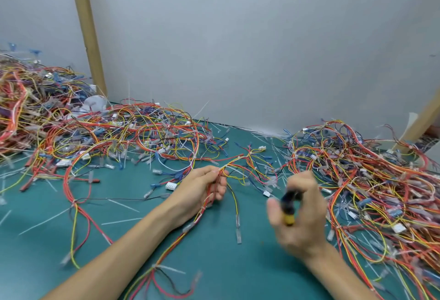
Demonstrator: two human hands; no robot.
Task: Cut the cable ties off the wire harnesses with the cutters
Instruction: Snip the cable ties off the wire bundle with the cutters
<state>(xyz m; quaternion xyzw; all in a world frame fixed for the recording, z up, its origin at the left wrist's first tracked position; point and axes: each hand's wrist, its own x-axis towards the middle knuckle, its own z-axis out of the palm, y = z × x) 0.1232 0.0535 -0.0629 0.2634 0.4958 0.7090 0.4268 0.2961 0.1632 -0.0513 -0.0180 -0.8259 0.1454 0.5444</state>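
Note:
My left hand (204, 187) grips a wire harness (240, 168) of red, yellow and black wires in the middle of the green mat; its wires fan out to the right and trail down past my wrist. My right hand (300, 209) holds the cutters (289, 206), black and yellow handles, a short way right of the harness. The hand is blurred and the cutter jaws are hidden. White cable ties show on the harness, one (171, 268) near the bottom.
A large heap of harnesses (83, 128) fills the left and back of the green mat (142, 228). Another heap (371, 180) covers the right side. Cut white ties (121, 221) lie scattered. A grey wall and two cardboard posts (87, 28) stand behind.

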